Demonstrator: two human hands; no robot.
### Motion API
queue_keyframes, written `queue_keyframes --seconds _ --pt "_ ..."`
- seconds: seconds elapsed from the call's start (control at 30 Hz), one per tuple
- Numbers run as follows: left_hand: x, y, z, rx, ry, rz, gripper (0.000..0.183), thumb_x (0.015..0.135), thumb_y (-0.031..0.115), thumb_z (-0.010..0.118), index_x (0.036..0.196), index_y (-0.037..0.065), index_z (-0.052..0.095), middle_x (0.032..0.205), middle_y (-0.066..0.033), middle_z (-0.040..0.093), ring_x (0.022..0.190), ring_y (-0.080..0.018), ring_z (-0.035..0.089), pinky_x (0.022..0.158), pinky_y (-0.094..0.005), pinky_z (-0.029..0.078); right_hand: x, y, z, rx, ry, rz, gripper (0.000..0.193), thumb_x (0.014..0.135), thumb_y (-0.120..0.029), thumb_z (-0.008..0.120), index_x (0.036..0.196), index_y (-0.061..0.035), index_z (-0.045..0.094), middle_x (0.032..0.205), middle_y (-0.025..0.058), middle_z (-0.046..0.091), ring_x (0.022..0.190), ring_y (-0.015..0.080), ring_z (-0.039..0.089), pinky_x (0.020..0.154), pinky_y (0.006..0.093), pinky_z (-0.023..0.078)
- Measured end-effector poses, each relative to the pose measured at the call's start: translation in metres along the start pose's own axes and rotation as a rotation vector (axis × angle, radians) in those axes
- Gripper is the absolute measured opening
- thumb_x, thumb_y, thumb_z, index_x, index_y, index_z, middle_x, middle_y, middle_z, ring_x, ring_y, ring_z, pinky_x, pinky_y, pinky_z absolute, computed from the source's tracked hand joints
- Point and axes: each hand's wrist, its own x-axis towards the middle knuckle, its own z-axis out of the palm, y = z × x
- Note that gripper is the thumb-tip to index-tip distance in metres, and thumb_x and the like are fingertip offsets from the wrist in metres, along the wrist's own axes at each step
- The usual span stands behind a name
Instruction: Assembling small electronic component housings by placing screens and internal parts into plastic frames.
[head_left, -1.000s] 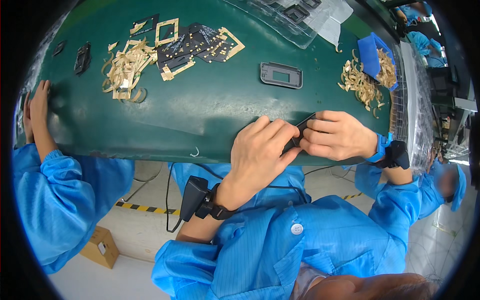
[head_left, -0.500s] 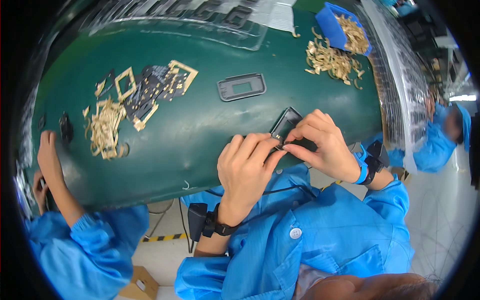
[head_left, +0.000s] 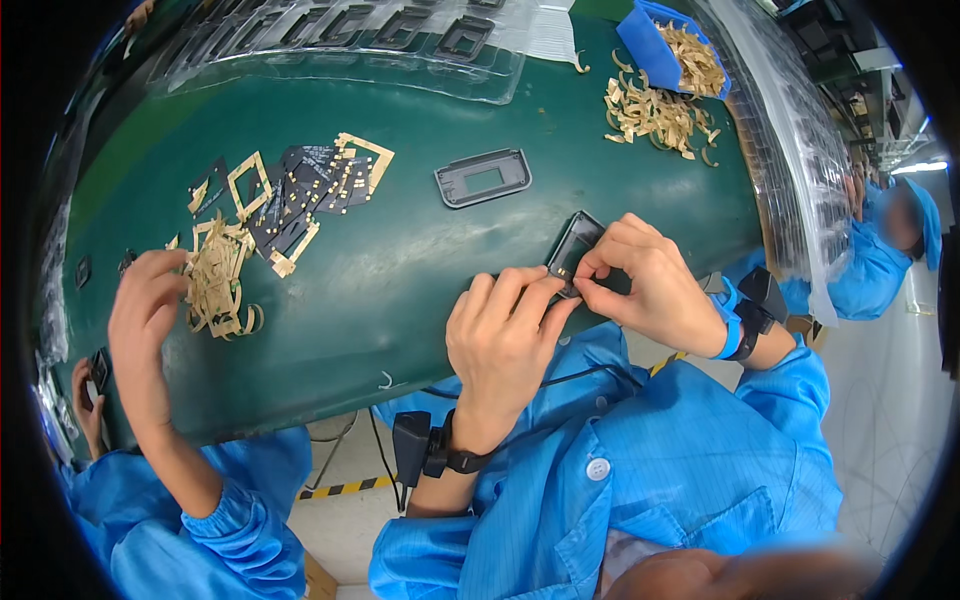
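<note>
A small black rectangular plastic casing (head_left: pixel 577 240) is tilted at the table's near edge, between my hands. My left hand (head_left: pixel 500 330) grips its lower left side, fingers bent and thumb near the lower corner. With thumb and forefinger pinched together, my right hand (head_left: pixel 645 272) works at the casing's lower right edge; whatever lies between those fingertips is too small to make out. Small gold-coloured spots show inside the casing near its lower end. Beyond my hands a grey plastic frame (head_left: pixel 455 190) with a rectangular opening lies flat on the green table (head_left: pixel 400 270).
A co-worker's hand (head_left: pixel 145 310) is over a pile of beige strips (head_left: pixel 222 275) at left. Black and beige adhesive sheets (head_left: pixel 300 190) lie beyond. A blue bin (head_left: pixel 648 50) with beige scraps stands far right. Clear plastic trays (head_left: pixel 400 65) are at the back.
The co-worker's hand has moved right, to the beige strip pile. My right fingertips have shifted slightly along the casing; my left hand stays on it.
</note>
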Motion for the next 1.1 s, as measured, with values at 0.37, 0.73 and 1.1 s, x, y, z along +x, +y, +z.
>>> queue_keyframes --seconds 0.37,0.73,1.1 --pt "-0.001 0.000 0.000 0.026 -0.012 0.007 0.023 0.068 0.016 0.087 0.088 0.012 0.076 0.093 0.0024 0.069 0.075 -0.0186 0.060 0.064 -0.0327 0.048 0.005 0.002 -0.005 -0.053 -0.045 -0.030 0.014 0.080 -0.020 0.077 0.081 -0.0068 0.071 0.078 0.0065 0.064 0.081 0.0255 0.058 0.073 0.0385 0.045" --pt "-0.001 -0.001 0.002 0.003 -0.003 0.006 0.026 0.067 0.015 0.087 0.089 0.011 0.074 0.094 0.0022 0.070 0.077 -0.0188 0.061 0.065 -0.0325 0.048 0.005 -0.002 -0.005 -0.112 -0.056 0.020 0.012 0.079 -0.017 0.076 0.083 -0.0074 0.071 0.079 0.0057 0.062 0.082 0.0250 0.058 0.073 0.0383 0.043" --pt "0.000 0.000 -0.002 -0.021 0.004 -0.017 0.028 0.068 0.019 0.087 0.090 0.010 0.072 0.091 0.0007 0.068 0.077 -0.0205 0.060 0.066 -0.0334 0.048 0.021 0.018 -0.026 -0.092 -0.191 -0.420 0.014 0.086 -0.010 0.071 0.098 -0.0045 0.065 0.093 0.0098 0.061 0.085 0.0306 0.062 0.073 0.0398 0.052"
